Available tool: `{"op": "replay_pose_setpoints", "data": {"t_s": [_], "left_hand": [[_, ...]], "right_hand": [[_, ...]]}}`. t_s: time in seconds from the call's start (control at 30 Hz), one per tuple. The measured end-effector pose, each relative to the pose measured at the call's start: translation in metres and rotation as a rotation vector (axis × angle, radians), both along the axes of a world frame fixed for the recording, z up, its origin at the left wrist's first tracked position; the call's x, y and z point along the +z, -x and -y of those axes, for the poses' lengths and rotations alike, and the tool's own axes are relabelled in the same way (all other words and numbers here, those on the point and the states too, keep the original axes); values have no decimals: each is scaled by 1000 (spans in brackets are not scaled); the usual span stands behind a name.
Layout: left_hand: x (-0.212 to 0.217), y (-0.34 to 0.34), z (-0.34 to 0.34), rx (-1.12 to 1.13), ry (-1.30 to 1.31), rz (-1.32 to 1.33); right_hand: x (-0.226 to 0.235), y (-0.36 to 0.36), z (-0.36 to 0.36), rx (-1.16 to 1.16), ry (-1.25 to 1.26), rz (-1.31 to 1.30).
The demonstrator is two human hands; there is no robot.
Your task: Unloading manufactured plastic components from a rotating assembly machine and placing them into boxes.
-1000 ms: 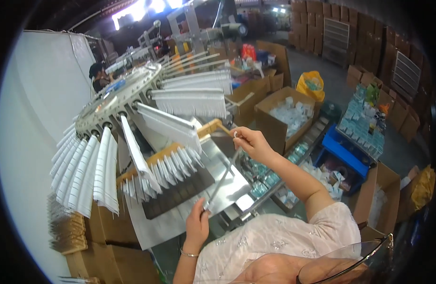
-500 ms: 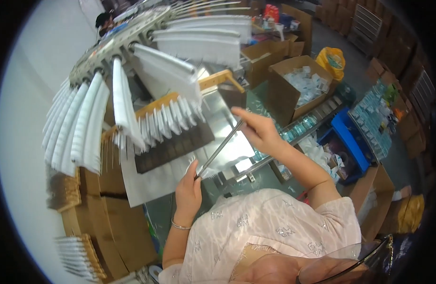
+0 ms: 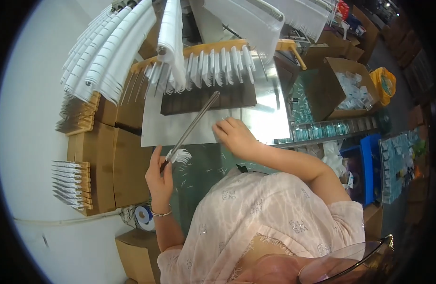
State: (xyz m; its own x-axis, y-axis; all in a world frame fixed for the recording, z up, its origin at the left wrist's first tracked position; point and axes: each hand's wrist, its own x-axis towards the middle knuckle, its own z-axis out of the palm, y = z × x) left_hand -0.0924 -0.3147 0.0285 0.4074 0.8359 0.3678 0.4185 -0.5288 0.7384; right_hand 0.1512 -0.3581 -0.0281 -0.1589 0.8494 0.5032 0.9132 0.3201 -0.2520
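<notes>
My left hand grips the near end of a long thin metal rod that slants up to the right over a shiny metal plate. A small tuft of white fringe sits at the rod's near end by my fingers. My right hand rests with curled fingers on the plate's near edge, to the right of the rod; whether it holds anything is hidden. Behind the plate a wooden comb rack carries white fringed strips above a dark block.
A big wheel of hanging white fringed cloths fills the top left. Cardboard boxes with racks of rods stand at left. At right are an open carton of packets, a yellow bag and a blue bin.
The view has tipped down and closer to the plate. My right hand has let go of the rod's far end and come down onto the plate's near edge; my left still holds the rod.
</notes>
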Motion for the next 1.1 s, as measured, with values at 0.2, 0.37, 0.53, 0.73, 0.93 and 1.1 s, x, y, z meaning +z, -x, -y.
{"op": "replay_pose_setpoints", "data": {"t_s": [0.2, 0.37, 0.53, 0.73, 0.93, 1.1], "left_hand": [[-5, 10, 13, -19, 14, -16], [-6, 5, 11, -74, 37, -75], [-7, -12, 11, -168, 11, -82], [-10, -31, 6, -241, 43, -88], [-9, -37, 7, -256, 64, -81], [-11, -34, 3, -249, 103, -54]], "right_hand": [[-13, -30, 18, 301, -130, 34], [13, -46, 28, 55, -60, -1164], [30, -56, 34, 145, -59, -1949], [31, -62, 42, 170, 12, -2203], [30, -61, 44, 201, -5, -2255], [34, -68, 45, 140, -306, -2130]]}}
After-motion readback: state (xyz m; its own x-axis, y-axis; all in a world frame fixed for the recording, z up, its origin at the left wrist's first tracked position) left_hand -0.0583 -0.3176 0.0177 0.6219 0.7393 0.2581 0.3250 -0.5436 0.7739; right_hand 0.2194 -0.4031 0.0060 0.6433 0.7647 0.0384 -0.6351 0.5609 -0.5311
